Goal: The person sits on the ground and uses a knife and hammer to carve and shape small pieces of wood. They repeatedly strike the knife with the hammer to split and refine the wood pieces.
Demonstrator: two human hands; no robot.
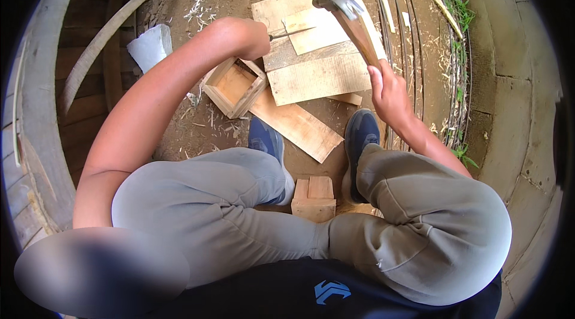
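Observation:
My right hand is closed round the wooden handle of a claw hammer, which is raised with its metal head toward the far side. My left hand is closed on a thin dark metal spike; its handle end is hidden in the fist. The spike points right, across a small pale wooden piece. Beneath that piece lie wider wooden boards. Just below my left hand sits a small open wooden box frame.
A narrow plank lies between my shoes, and a small wooden block stands between my legs. Long dark rods run along the right, beside a concrete edge. A pale chunk and wood shavings lie at left on the dirt.

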